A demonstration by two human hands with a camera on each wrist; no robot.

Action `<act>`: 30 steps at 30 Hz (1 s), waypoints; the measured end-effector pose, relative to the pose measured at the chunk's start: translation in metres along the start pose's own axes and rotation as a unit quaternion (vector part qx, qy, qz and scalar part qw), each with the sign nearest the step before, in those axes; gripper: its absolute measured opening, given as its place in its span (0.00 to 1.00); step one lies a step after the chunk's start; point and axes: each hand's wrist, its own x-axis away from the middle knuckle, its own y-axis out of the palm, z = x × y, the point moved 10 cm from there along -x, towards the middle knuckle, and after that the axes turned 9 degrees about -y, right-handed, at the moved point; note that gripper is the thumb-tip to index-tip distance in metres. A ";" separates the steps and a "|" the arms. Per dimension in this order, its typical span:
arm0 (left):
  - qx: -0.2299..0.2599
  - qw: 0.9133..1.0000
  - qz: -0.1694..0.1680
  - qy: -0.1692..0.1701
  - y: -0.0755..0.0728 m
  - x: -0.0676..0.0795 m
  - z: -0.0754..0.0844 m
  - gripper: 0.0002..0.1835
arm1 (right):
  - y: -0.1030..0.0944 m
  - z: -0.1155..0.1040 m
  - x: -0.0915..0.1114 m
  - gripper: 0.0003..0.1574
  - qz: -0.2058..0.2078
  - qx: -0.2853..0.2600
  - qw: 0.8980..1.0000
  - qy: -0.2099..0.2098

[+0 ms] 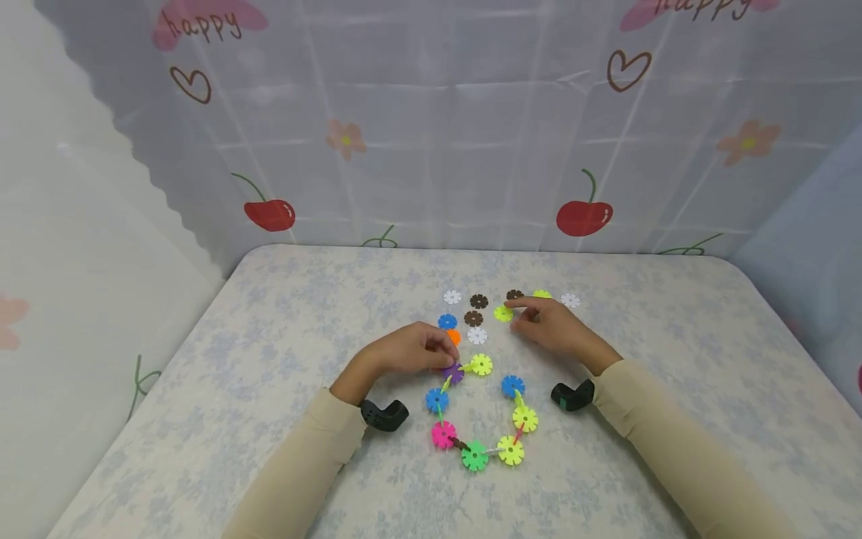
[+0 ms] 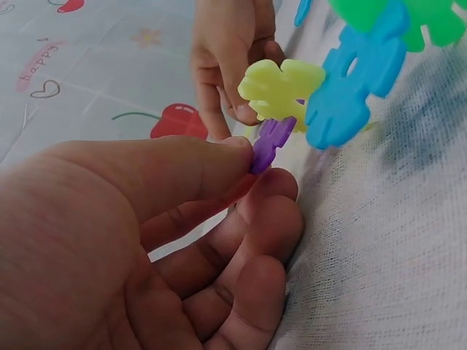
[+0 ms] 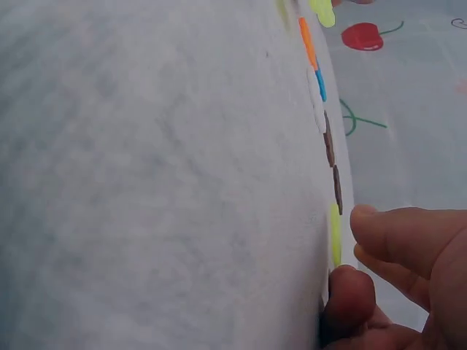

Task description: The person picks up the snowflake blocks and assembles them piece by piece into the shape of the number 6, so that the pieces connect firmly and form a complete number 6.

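My left hand point(image 1: 416, 348) pinches a purple notched disc point(image 2: 273, 142) between thumb and fingertips. That disc belongs to a chain of linked snowflake discs curving in an open loop, with a yellow disc point(image 1: 481, 364) at one end and a blue disc point(image 1: 513, 385) at the other. Green, pink and more yellow discs make up the rest, joined by discs standing on edge. My right hand point(image 1: 548, 326) reaches over the loose discs, its thumb and forefinger apart beside a loose yellow disc point(image 1: 502, 314). Nothing is held between them.
Loose discs lie behind the chain: white point(image 1: 477, 335), brown point(image 1: 474, 319), blue point(image 1: 447, 321) and orange point(image 1: 454, 337), among others. Black wrist devices point(image 1: 385, 415) show at both wrists. A patterned curtain point(image 1: 431, 135) hangs behind the cloth-covered table point(image 1: 303, 284).
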 end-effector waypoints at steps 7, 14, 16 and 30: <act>0.001 1.000 0.005 -0.006 -0.001 0.000 0.000 0.08 | 0.001 0.002 -0.008 0.16 -0.009 0.026 1.000 0.012; -0.003 1.000 0.002 -0.010 0.000 0.001 0.001 0.11 | 0.002 0.000 0.002 0.13 -0.004 -0.007 1.000 0.017; -0.007 1.000 0.005 -0.011 0.000 0.001 0.000 0.11 | 0.002 0.000 0.002 0.16 -0.002 -0.003 1.000 0.021; -0.009 1.000 0.010 0.008 0.003 -0.002 0.000 0.13 | -0.004 -0.006 0.020 0.06 0.022 -0.042 0.999 0.003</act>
